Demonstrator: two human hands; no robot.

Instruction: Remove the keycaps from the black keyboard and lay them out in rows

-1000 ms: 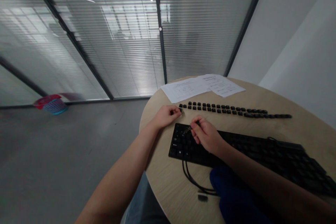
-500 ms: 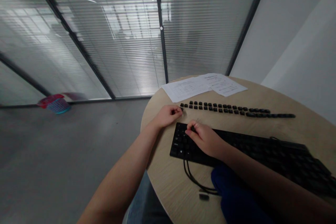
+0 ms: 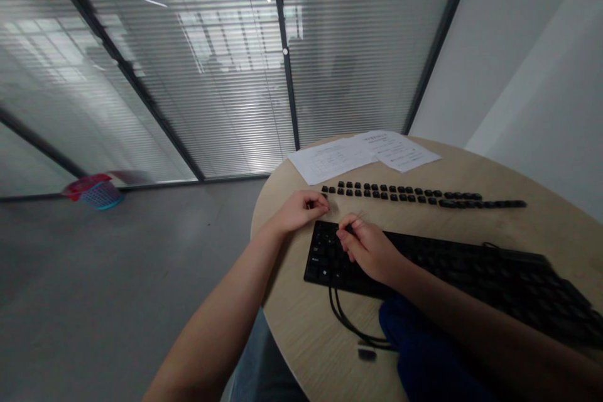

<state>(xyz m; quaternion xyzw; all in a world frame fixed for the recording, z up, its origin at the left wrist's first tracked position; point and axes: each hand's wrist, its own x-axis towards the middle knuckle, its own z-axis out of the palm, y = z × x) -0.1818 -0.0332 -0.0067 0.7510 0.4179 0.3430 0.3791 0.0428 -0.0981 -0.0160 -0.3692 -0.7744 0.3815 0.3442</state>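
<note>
My left hand (image 3: 300, 210) rests on the table with its fingers curled together, at the left end of two rows of loose black keycaps (image 3: 374, 195). A keycap lies just beyond its fingertips; what the fingers enclose is hidden. Closed in a pinch, my right hand (image 3: 370, 248) hovers over the left part of a black keyboard (image 3: 315, 269). Fine wire strands of a thin wire tool (image 3: 357, 217) stick out above its fingers; the rest of it is covered. Several keys at the keyboard's left end show, while my right forearm hides much of the middle.
Printed paper sheets (image 3: 325, 162) lie at the back of the round wooden table (image 3: 292, 301). A black cable (image 3: 340, 314) loops off the keyboard's front beside a small dark piece (image 3: 367, 354). A red and blue basket (image 3: 101, 193) stands on the floor by the glass partition.
My left fingertips have shifted slightly down and right, away from the keycap at the row's end. The right hand's fingers have moved a little, still pinched above the keyboard.
</note>
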